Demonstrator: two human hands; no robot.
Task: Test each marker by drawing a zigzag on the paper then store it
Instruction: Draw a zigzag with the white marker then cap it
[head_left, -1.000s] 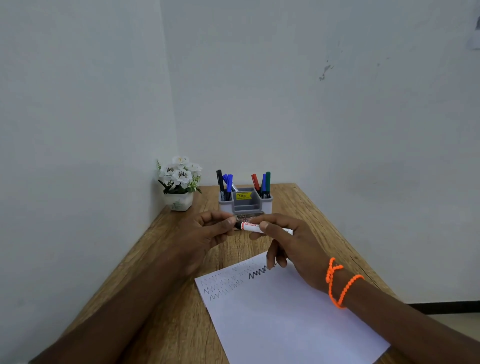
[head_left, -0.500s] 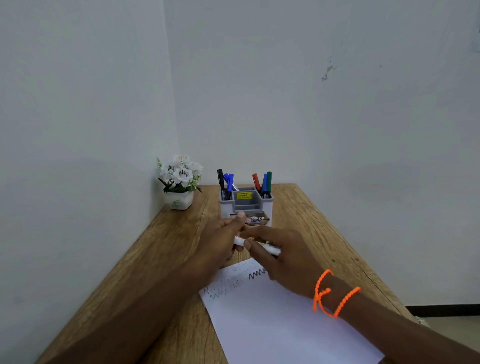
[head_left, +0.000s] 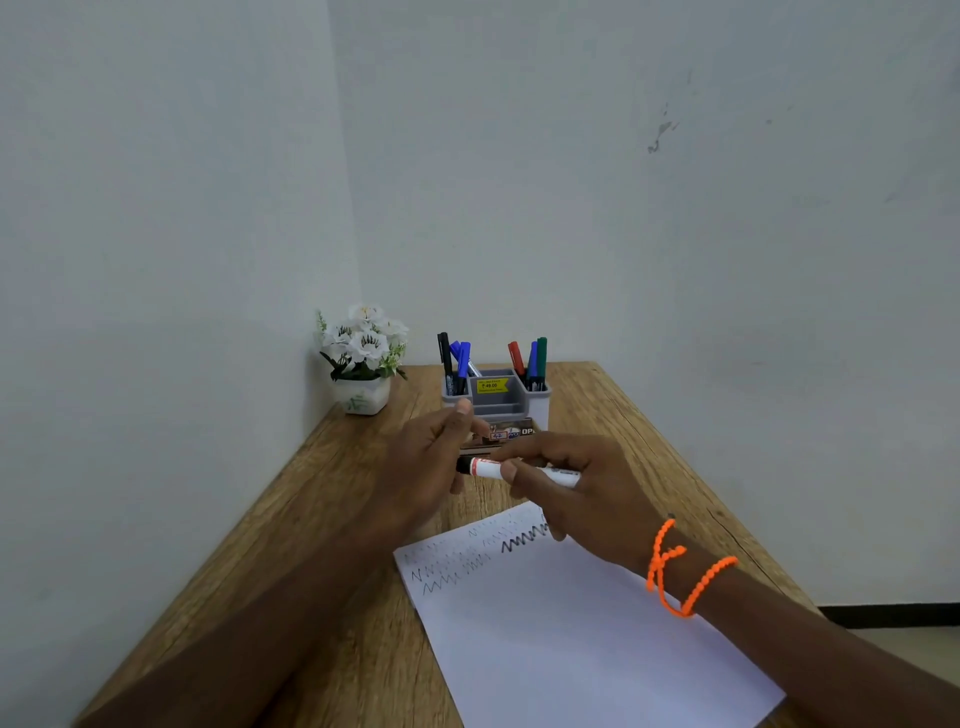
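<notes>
- White-barrelled marker with a black cap and a red band (head_left: 511, 469): held level above the wooden table (head_left: 332, 499), just in front of the grey plastic desk organiser (head_left: 496, 397) and beyond the far edge of the white sheet of paper (head_left: 571, 634).
- Likely light, rigid and smooth: easy to lift, apt to roll if laid down, so best taken round the mid-barrel, leaving the cap end free.
- Right hand (head_left: 582, 493), orange beaded bracelet (head_left: 680, 571) at the wrist: fingers curled round the barrel, thumb pressing near the red band, a firm narrow grip.
- Left hand (head_left: 431, 462): beside the black cap end, fingers loosely bent; whether touching the cap cannot be told, as the palm side stays hidden.
- Cap apparently on the marker; judged the capping or just-capped step, with storing next.
- Paper: faint zigzag rows near the far left corner, one bold black zigzag (head_left: 524, 539) beside the right hand.
- Organiser: black and blue markers standing in the left compartment, red, blue and green in the right.
- White flowers in a small white pot (head_left: 362, 364): in the table's far left corner.
</notes>
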